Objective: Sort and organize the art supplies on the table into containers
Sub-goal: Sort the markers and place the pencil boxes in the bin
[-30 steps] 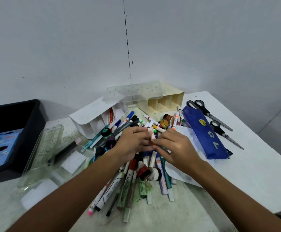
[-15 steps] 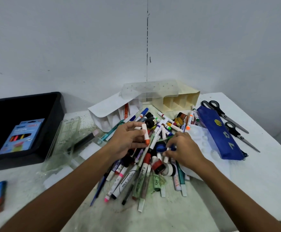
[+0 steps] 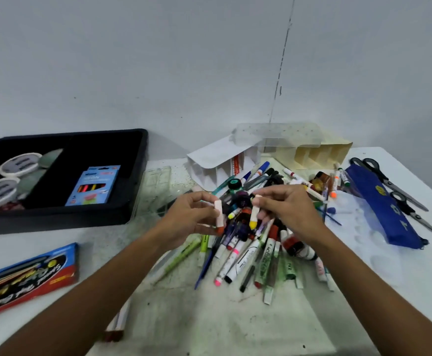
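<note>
While both hands hover over the heap at the centre of the frame, a red and blue pencil box [image 3: 27, 277] lies at the lower left on the white table [image 3: 415, 273]. Above it, at the left edge, a black tray [image 3: 86, 214] holds a blue marker pack [image 3: 94, 185]. The left hand [image 3: 188, 219] pinches an orange-tipped marker [image 3: 219, 214], held upright with its tip down. Just beside it, the right hand [image 3: 290, 210] pinches a yellow-tipped marker [image 3: 254, 215] the same way. Beneath them sprawls the pile of markers and pens [image 3: 250, 250]. Behind stand a white divider box [image 3: 220, 163] and a cream divider box [image 3: 322, 154]. At the right lie a blue pouch [image 3: 381, 204] and two pairs of scissors [image 3: 399, 188].
</note>
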The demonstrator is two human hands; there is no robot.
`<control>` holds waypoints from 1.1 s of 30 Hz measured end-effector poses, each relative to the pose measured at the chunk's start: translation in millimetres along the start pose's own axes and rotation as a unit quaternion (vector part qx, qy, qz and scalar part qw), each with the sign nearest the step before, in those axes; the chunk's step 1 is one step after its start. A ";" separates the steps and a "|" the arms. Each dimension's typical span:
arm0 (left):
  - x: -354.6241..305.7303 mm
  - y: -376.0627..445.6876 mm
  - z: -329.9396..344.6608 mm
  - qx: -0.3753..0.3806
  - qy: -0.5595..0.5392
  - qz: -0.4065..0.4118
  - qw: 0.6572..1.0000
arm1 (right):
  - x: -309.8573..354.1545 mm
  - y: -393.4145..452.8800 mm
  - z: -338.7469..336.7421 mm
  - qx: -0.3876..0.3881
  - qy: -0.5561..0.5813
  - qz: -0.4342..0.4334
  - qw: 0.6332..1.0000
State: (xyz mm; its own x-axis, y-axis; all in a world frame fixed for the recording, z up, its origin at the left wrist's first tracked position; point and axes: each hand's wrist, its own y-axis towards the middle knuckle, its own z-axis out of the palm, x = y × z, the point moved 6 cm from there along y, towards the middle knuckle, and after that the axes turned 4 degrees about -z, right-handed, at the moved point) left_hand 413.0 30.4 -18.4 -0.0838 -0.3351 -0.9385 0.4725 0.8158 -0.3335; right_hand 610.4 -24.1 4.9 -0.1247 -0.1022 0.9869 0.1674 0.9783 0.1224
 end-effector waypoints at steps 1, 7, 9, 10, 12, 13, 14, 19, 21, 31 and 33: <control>1.8 -7.2 -10.6 -0.002 0.007 0.002 1.000 | -3.0 -0.9 17.5 0.019 0.007 0.014 1.000; 16.3 -50.7 -75.2 -0.036 0.076 0.010 0.996 | -15.0 -11.3 105.0 0.087 -0.001 0.052 0.995; 22.5 -66.3 -96.9 -0.047 0.131 0.008 0.990 | -15.7 -18.4 131.4 0.100 -0.022 0.051 0.993; 25.4 -74.3 -106.9 -0.052 0.163 0.006 0.985 | -16.6 -22.4 144.4 0.105 -0.028 0.053 0.993; 32.0 -87.6 -121.2 -0.054 0.210 -0.008 0.976 | -20.2 -32.1 167.3 0.116 -0.033 0.068 0.990; 35.7 -93.8 -127.3 -0.052 0.225 -0.016 0.973 | -22.2 -37.4 179.1 0.125 -0.035 0.077 0.989; 39.3 -99.3 -131.5 -0.046 0.239 -0.024 0.970 | -23.2 -43.0 189.9 0.135 -0.036 0.084 0.987; 58.4 -116.4 -137.2 0.000 0.274 -0.033 0.961 | -30.4 -67.1 222.7 0.179 -0.063 0.113 0.975; 63.9 -118.4 -136.1 0.008 0.295 -0.030 0.955 | -33.8 -74.8 228.1 0.188 -0.080 0.126 0.971; 73.7 -119.6 -130.3 0.008 0.382 0.039 0.923 | -37.3 -92.1 233.5 0.169 -0.172 0.128 0.962; 72.3 -120.0 -129.6 0.002 0.408 0.054 0.911 | -36.2 -93.4 234.2 0.167 -0.187 0.123 0.960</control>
State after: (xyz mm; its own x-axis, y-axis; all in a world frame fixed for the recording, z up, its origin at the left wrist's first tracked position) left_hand 236.5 -30.6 -57.9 -0.6598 0.2107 -0.7213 0.5196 0.8214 -0.2354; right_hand 370.3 -69.6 -66.8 -0.4749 0.1506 0.8671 -0.0775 0.9743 -0.2116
